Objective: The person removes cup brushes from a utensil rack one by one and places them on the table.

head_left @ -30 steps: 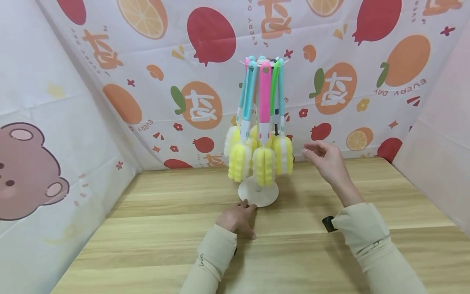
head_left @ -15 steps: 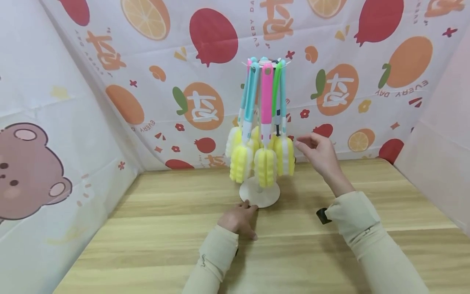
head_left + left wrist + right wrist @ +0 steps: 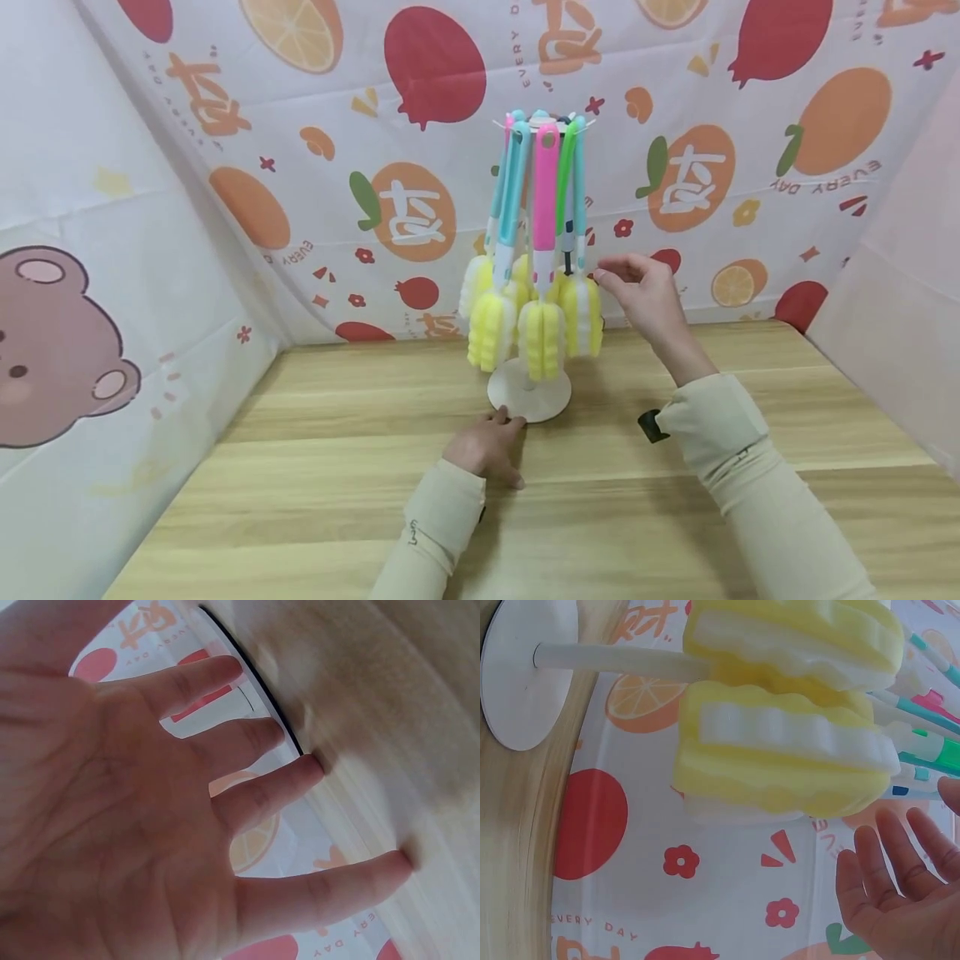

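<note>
Several sponge bottle brushes with yellow-and-white heads hang from the top of a white rotating-style stand (image 3: 517, 398). At the front are a pink-handled brush (image 3: 546, 187) and a light-blue-handled brush (image 3: 512, 196). My left hand (image 3: 483, 446) lies low with spread, straight fingers; its fingertips are at the front rim of the round base. My right hand (image 3: 647, 293) holds nothing, its fingers loosely bent, close to the right-hand brush (image 3: 581, 317) where sponge meets handle. In the right wrist view, that hand (image 3: 904, 889) is beside the handles, below a yellow-and-white sponge head (image 3: 780, 746).
The stand rests on a wood-grain table (image 3: 322, 500). A fruit-print cloth (image 3: 300, 125) hangs right behind the brushes, and pale cloth walls (image 3: 172, 242) rise on both sides. A black strap (image 3: 652, 426) juts from my right cuff.
My right hand has moved left and slightly up, from apart from the right-hand brush to right beside it. The left hand has stayed at the base.
</note>
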`<move>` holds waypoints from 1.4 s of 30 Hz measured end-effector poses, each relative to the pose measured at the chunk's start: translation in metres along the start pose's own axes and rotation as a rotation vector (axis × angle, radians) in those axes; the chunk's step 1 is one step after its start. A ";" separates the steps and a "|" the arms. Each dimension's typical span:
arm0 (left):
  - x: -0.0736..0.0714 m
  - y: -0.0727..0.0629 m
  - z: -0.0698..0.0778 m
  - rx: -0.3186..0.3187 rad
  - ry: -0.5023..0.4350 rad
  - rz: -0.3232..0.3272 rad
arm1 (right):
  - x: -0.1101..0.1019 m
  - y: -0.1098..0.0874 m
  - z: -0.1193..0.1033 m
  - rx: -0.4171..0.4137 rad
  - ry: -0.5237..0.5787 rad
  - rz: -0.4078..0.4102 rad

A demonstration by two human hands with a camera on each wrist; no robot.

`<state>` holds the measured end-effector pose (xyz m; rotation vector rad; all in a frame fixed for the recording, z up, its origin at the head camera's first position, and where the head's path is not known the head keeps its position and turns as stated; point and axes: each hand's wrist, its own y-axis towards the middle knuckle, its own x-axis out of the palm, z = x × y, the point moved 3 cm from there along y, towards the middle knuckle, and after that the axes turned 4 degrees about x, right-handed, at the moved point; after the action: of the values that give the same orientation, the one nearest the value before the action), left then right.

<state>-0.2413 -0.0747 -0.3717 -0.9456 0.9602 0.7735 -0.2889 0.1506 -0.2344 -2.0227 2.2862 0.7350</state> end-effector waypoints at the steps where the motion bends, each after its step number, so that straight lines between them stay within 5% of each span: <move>1: -0.001 0.000 0.000 0.000 0.002 0.005 | 0.000 0.001 0.000 -0.004 0.006 0.002; 11: 0.000 0.002 0.000 0.016 0.018 0.011 | 0.005 0.009 -0.005 -0.039 0.048 -0.028; 32: -0.001 0.001 0.000 0.018 -0.013 0.008 | 0.016 0.020 -0.011 0.013 -0.052 -0.089; 42: -0.001 0.001 0.000 0.015 -0.005 0.011 | 0.018 0.027 -0.019 -0.041 -0.037 -0.076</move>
<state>-0.2431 -0.0743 -0.3708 -0.9251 0.9660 0.7765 -0.3112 0.1286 -0.2138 -2.0819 2.1791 0.8134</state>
